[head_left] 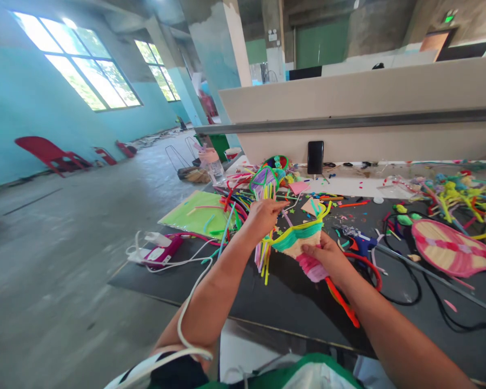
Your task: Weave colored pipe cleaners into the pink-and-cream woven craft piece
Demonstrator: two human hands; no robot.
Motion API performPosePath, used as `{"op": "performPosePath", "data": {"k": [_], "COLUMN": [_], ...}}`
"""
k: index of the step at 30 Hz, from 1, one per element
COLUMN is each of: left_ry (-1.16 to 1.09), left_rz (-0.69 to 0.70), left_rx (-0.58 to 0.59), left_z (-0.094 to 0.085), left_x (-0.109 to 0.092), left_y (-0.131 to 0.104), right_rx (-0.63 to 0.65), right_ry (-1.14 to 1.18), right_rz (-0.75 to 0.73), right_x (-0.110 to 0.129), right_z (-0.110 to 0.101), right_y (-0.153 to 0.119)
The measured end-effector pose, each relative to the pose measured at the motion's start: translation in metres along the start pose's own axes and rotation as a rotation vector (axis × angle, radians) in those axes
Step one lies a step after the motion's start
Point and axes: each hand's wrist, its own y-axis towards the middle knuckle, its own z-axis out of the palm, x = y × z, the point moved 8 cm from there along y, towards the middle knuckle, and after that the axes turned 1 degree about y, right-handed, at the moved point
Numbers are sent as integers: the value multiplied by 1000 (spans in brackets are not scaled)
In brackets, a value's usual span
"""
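A woven pipe-cleaner piece (301, 246) with teal, cream and pink bands is held over the dark tabletop. My right hand (327, 255) grips its right side, thumb on the front face. Yellow stems stick out along its top edge, and red-orange ones hang below. Just left of the piece, my left hand (266, 217) is closed, with its index finger pointing right; what it may hold is too small to make out. Beneath and beside it hangs a bundle of yellow and pink pipe cleaners (266, 265).
A black phone (315, 157) leans against the partition. To the right lie a pink oval piece (453, 246), a blue glue gun (363, 246) and black cables. A green sheet (192, 213), purple power strip (164, 251) and bottle (212, 165) are at left. A white cable crosses my left arm.
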Motion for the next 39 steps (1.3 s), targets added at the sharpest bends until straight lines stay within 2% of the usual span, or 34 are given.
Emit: {"op": "performPosePath", "data": {"k": [6,8,10,13,15,18,21,31,34,39], "left_ry": [-78,-162,-242,-331,-374,-407,-401,-186,-160,-174], "left_rz": [-22,-59,-105,-88,-78,-76,-62,45,57,58], "left_rx": [26,10,-70,-157,-191,-200,-172,-5,19,15], "left_z": [2,-7,-23,-42,-46,-40,-30,-4,0,4], "left_x": [0,8,23,43,54,61,53,3,-1,3], "left_y": [3,6,8,10,9,6,4,15,16,17], "right_rx": [-20,-26,-21,-21,-34,-57,-64,-66,-79,-93], "right_ry": [3,-1,-8,-26,-36,-44,-50,-34,-35,-20], "right_rz": [-11,-30,-56,-88,-91,-84,-81,-82,-74,-65], "right_x": [0,1,3,5,6,6,6,3,2,5], "right_z": [-3,-6,-10,-14,-16,-18,-18,-20,-20,-16], "right_y": [1,3,5,6,6,4,4,7,7,4]}}
